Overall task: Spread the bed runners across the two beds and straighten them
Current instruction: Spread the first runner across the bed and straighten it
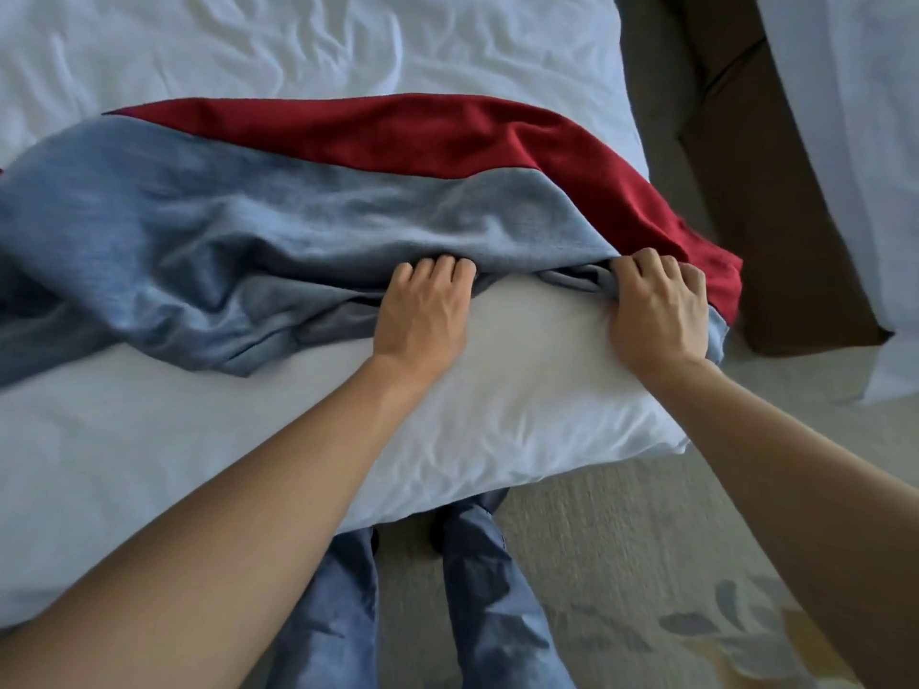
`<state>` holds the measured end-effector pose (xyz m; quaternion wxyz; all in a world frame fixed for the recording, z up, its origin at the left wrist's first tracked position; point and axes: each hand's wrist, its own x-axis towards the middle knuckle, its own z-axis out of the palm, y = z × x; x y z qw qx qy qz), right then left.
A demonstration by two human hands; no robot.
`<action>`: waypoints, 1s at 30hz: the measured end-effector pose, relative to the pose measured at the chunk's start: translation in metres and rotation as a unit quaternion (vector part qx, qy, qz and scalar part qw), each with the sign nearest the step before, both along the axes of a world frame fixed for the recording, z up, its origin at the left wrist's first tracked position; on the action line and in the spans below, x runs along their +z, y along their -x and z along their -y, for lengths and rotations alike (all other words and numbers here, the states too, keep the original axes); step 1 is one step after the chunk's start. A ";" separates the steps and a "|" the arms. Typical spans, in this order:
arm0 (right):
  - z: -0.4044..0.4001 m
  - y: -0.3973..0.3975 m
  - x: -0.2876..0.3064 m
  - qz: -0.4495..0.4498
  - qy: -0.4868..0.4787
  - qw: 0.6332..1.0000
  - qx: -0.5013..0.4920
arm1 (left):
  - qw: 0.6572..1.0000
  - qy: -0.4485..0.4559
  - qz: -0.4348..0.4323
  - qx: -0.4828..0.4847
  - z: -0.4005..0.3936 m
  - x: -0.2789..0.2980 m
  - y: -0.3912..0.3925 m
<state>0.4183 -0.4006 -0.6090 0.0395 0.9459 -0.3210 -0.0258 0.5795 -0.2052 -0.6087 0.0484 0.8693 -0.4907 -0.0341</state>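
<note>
The blue bed runner lies rumpled across my white bed, its near edge bunched, bare sheet open nearer me. My left hand curls its fingers into that edge. The red bed runner lies just beyond, reaching the bed's right edge. My right hand grips the blue corner there. Right of a floor gap is the second bed.
</note>
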 end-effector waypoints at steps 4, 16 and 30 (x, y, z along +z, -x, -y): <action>0.039 0.018 0.007 -0.037 0.002 0.999 -0.022 | 1.000 0.011 -0.017 0.003 0.030 0.001 0.014; 0.045 0.014 0.000 0.092 -0.036 0.994 0.037 | 0.995 0.059 -0.065 -0.046 0.076 0.010 0.036; 0.063 0.054 -0.016 0.089 -0.099 0.990 -0.048 | 0.992 -0.029 -0.047 -0.116 0.145 0.005 0.071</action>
